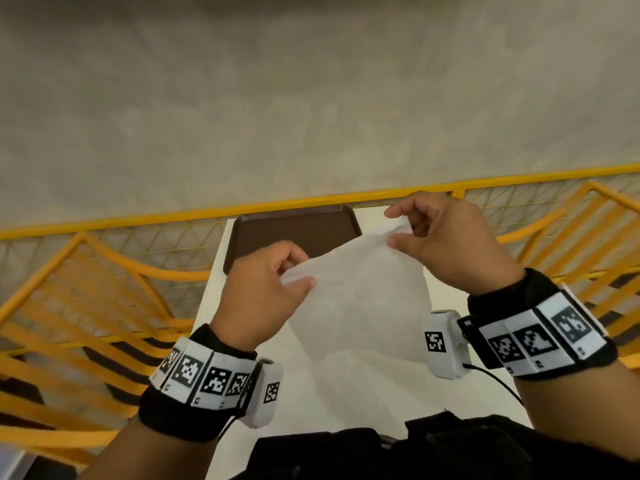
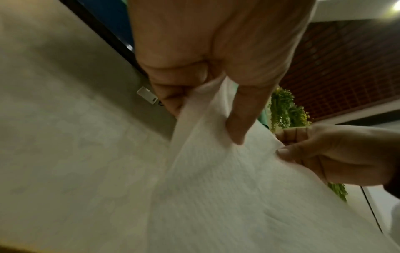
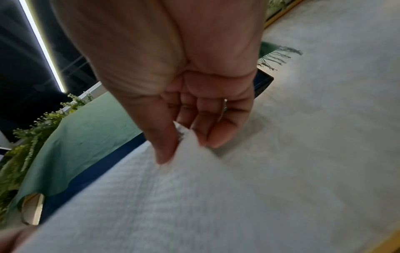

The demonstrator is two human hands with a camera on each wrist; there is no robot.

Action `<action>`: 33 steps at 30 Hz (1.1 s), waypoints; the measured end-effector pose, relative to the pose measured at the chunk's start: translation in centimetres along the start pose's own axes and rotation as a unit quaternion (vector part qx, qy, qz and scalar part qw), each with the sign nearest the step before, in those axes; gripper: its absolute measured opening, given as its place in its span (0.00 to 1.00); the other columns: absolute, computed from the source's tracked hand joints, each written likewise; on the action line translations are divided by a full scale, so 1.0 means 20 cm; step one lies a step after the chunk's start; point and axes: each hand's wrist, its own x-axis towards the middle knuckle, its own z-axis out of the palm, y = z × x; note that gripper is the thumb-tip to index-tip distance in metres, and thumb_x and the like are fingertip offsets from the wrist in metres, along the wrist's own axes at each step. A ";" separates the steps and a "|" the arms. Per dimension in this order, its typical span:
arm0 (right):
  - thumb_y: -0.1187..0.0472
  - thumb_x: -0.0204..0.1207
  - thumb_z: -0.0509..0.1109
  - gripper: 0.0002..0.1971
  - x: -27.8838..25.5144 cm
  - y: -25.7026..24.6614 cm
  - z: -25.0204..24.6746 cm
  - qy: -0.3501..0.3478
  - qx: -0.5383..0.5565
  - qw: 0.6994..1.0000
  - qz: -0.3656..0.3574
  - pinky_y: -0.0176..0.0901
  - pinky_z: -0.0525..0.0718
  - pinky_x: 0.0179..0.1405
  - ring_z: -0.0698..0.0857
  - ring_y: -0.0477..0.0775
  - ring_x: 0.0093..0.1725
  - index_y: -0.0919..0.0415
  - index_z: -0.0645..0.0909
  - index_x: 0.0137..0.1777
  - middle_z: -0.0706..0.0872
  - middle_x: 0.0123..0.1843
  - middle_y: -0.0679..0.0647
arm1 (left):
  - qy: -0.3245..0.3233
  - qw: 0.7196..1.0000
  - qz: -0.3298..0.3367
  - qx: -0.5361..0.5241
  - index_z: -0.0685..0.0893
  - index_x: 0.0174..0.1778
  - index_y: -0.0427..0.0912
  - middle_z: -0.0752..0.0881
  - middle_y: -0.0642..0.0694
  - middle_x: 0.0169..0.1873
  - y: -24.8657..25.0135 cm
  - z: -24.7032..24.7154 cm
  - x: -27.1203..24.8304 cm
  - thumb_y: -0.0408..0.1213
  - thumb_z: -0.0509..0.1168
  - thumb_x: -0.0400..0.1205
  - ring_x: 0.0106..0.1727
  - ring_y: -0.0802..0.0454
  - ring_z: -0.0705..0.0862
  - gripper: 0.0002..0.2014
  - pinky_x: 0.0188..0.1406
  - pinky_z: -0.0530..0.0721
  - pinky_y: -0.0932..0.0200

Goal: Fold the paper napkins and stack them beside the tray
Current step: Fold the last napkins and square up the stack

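A white paper napkin (image 1: pixel 363 299) hangs unfolded in the air above the white table (image 1: pixel 332 393), held by its two upper corners. My left hand (image 1: pixel 294 275) pinches the left corner between thumb and fingers. My right hand (image 1: pixel 398 230) pinches the right corner, a little higher and farther away. The brown tray (image 1: pixel 294 230) lies at the far end of the table, partly hidden behind the napkin and my left hand. The left wrist view shows the napkin (image 2: pixel 227 188) between the thumb and fingers of my left hand (image 2: pixel 205 111). In the right wrist view my right hand (image 3: pixel 181 142) pinches the napkin (image 3: pixel 173 205).
Yellow railings (image 1: pixel 311 202) run behind the table, and yellow slatted seats (image 1: pixel 86 306) stand on both sides. A grey floor (image 1: pixel 311 98) lies beyond the rail. My dark clothing (image 1: pixel 415 452) is at the near table edge.
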 end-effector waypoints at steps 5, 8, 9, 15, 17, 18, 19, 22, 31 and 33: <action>0.65 0.67 0.80 0.17 -0.04 -0.09 0.03 -0.038 0.023 0.998 -0.052 0.26 0.74 0.33 0.77 0.42 0.32 0.41 0.83 0.46 0.77 0.29 0.41 | -0.071 0.990 0.049 0.108 0.82 0.51 0.57 0.86 0.61 0.42 0.06 0.00 0.02 0.52 0.75 0.70 0.42 0.61 0.84 0.17 0.40 0.81 0.58; 0.66 0.68 0.79 0.16 -0.05 -0.14 0.06 -0.047 0.032 0.994 -0.094 0.28 0.77 0.39 0.80 0.44 0.37 0.46 0.86 0.51 0.82 0.34 0.41 | -0.058 0.990 0.076 0.106 0.82 0.45 0.53 0.84 0.57 0.34 0.09 0.05 0.03 0.49 0.72 0.76 0.35 0.58 0.81 0.08 0.35 0.79 0.57; 0.66 0.68 0.79 0.17 -0.05 -0.15 0.06 -0.044 0.045 0.993 -0.105 0.27 0.77 0.41 0.81 0.44 0.39 0.47 0.86 0.54 0.83 0.37 0.42 | -0.052 0.993 0.075 0.078 0.82 0.41 0.52 0.84 0.55 0.32 0.09 0.05 0.04 0.46 0.71 0.77 0.34 0.57 0.81 0.05 0.33 0.78 0.57; 0.44 0.52 0.87 0.47 -0.07 0.04 0.05 -0.030 0.153 0.987 0.044 0.33 0.78 0.58 0.80 0.39 0.61 0.34 0.67 0.72 0.80 0.63 0.41 | -0.059 0.948 -0.103 -0.294 0.85 0.39 0.48 0.89 0.43 0.39 0.04 -0.12 0.12 0.49 0.78 0.64 0.39 0.48 0.85 0.14 0.43 0.82 0.51; 0.42 0.47 0.86 0.49 -0.11 0.12 0.10 -0.062 0.226 0.966 0.112 0.43 0.82 0.61 0.82 0.44 0.62 0.33 0.69 0.71 0.80 0.66 0.46 | -0.068 0.898 -0.140 -0.411 0.86 0.40 0.44 0.88 0.40 0.37 0.00 -0.19 0.15 0.45 0.83 0.59 0.35 0.47 0.86 0.19 0.38 0.85 0.55; 0.44 0.47 0.85 0.47 -0.13 0.16 0.13 -0.080 0.273 0.949 0.137 0.48 0.84 0.62 0.84 0.48 0.61 0.36 0.72 0.70 0.81 0.65 0.49 | -0.069 0.884 -0.152 -0.436 0.85 0.39 0.43 0.88 0.42 0.34 0.00 -0.21 0.15 0.41 0.81 0.61 0.30 0.50 0.86 0.15 0.31 0.85 0.60; 0.47 0.47 0.85 0.43 -0.15 0.18 0.16 -0.099 0.319 0.930 0.154 0.52 0.85 0.61 0.87 0.52 0.58 0.42 0.76 0.68 0.84 0.63 0.53 | -0.068 0.877 -0.165 -0.446 0.83 0.37 0.43 0.88 0.44 0.31 0.01 -0.23 0.16 0.37 0.76 0.65 0.27 0.52 0.86 0.09 0.26 0.84 0.64; 0.53 0.55 0.84 0.34 -0.17 0.20 0.28 -0.134 0.378 0.897 0.183 0.50 0.86 0.52 0.89 0.57 0.50 0.61 0.79 0.61 0.88 0.53 0.59 | -0.076 0.864 -0.196 -0.457 0.80 0.42 0.41 0.89 0.47 0.29 0.00 -0.26 0.17 0.27 0.62 0.76 0.25 0.55 0.86 0.05 0.22 0.83 0.66; 0.58 0.84 0.63 0.08 -0.12 0.12 0.31 -0.109 0.389 0.902 0.151 0.51 0.88 0.41 0.91 0.58 0.47 0.58 0.78 0.59 0.91 0.45 0.58 | -0.095 0.866 -0.213 -0.442 0.87 0.46 0.38 0.92 0.37 0.41 -0.13 -0.28 0.15 0.44 0.87 0.48 0.37 0.45 0.91 0.32 0.31 0.89 0.55; 0.61 0.83 0.64 0.05 -0.11 0.14 0.29 -0.090 0.391 0.906 0.137 0.49 0.87 0.42 0.91 0.56 0.47 0.56 0.77 0.56 0.91 0.43 0.54 | -0.100 0.874 -0.195 -0.434 0.88 0.47 0.38 0.92 0.37 0.42 -0.16 -0.30 0.14 0.44 0.89 0.40 0.38 0.45 0.91 0.38 0.33 0.89 0.55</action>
